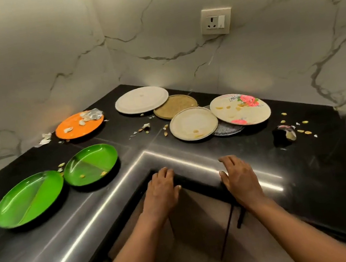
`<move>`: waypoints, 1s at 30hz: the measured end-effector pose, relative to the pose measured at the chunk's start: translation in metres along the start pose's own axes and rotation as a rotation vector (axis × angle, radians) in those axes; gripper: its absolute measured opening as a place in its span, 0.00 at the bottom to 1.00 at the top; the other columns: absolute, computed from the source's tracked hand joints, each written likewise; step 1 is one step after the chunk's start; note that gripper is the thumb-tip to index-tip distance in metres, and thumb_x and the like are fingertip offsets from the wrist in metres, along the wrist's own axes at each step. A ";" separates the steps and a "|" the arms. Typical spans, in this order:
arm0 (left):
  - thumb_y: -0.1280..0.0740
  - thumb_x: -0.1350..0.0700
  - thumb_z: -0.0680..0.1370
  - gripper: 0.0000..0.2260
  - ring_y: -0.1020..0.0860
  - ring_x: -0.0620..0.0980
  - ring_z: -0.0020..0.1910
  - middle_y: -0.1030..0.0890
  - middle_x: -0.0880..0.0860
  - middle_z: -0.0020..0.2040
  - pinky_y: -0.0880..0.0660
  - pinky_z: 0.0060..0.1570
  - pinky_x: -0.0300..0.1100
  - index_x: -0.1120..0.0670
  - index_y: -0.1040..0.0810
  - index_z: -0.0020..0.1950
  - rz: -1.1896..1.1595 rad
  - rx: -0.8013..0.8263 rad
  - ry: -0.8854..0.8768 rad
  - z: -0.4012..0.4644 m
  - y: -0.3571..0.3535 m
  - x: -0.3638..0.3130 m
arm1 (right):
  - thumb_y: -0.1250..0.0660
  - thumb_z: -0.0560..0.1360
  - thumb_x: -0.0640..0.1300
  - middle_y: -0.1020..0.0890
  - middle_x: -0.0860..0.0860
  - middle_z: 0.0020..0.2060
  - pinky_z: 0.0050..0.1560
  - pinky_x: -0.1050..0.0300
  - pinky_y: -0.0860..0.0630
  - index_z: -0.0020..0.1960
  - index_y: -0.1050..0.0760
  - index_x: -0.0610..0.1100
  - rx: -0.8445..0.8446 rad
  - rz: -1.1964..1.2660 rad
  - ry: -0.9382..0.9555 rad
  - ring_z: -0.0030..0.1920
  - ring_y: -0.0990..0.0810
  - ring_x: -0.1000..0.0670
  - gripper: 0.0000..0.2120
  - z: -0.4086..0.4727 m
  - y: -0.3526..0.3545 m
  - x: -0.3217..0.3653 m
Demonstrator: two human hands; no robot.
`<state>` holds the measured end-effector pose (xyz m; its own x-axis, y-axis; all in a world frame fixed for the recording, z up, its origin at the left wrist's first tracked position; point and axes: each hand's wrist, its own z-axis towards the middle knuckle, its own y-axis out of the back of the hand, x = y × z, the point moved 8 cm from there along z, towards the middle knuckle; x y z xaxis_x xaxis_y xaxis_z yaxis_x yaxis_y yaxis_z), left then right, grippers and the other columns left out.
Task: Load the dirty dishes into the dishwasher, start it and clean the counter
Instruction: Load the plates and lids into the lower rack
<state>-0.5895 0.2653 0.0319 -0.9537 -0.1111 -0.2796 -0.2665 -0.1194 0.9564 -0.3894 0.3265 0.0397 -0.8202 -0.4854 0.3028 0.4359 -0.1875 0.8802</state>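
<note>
Both hands rest open and empty on the inner corner edge of the black bench [312,176] — left hand [162,188], right hand [239,177]. Two green plates [30,198] lie near the left front edge; an orange plate [79,124] with scraps lies against the left wall. Toward the back corner — a white plate [141,99], a brown plate [176,106], a cream plate [193,122] and a floral plate [240,109] overlap. Crumbs [303,130] are scattered about.

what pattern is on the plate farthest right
Pink flowers on a cream plate, seen in the head view.
</note>
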 end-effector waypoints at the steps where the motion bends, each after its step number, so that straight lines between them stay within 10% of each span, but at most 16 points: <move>1: 0.37 0.47 0.79 0.26 0.37 0.53 0.72 0.37 0.54 0.74 0.39 0.71 0.47 0.53 0.38 0.74 -0.016 0.009 -0.013 0.022 -0.003 -0.010 | 0.24 0.67 0.36 0.19 0.43 0.49 0.44 0.48 0.23 0.57 0.22 0.39 0.019 -0.020 -0.009 0.45 0.19 0.40 0.19 0.016 -0.002 -0.015; 18: 0.23 0.42 0.64 0.48 0.44 0.60 0.72 0.43 0.57 0.73 0.43 0.69 0.66 0.59 0.44 0.73 -0.035 0.373 0.257 0.200 -0.066 -0.020 | 0.46 0.80 0.60 0.49 0.46 0.79 0.74 0.48 0.46 0.79 0.54 0.47 0.544 -0.403 0.226 0.78 0.49 0.46 0.34 0.181 -0.078 -0.158; 25: 0.21 0.40 0.60 0.51 0.41 0.59 0.69 0.41 0.56 0.69 0.37 0.66 0.65 0.60 0.44 0.71 -0.023 0.388 0.311 0.207 -0.066 -0.016 | 0.41 0.79 0.40 0.23 0.27 0.57 0.47 0.38 0.20 0.72 0.35 0.33 0.405 -0.651 0.564 0.51 0.20 0.31 0.23 0.192 -0.082 -0.144; 30: 0.22 0.38 0.60 0.49 0.40 0.58 0.68 0.41 0.56 0.69 0.34 0.65 0.63 0.60 0.40 0.70 0.000 0.354 0.289 0.207 -0.063 -0.018 | 0.48 0.75 0.33 0.20 0.35 0.42 0.38 0.47 0.22 0.62 0.29 0.33 0.103 -0.685 0.561 0.37 0.21 0.39 0.18 0.216 -0.051 -0.125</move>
<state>-0.5848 0.4787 -0.0060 -0.8890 -0.3875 -0.2439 -0.3460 0.2196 0.9122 -0.3887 0.5812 0.0359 -0.5746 -0.6468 -0.5016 -0.1408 -0.5256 0.8390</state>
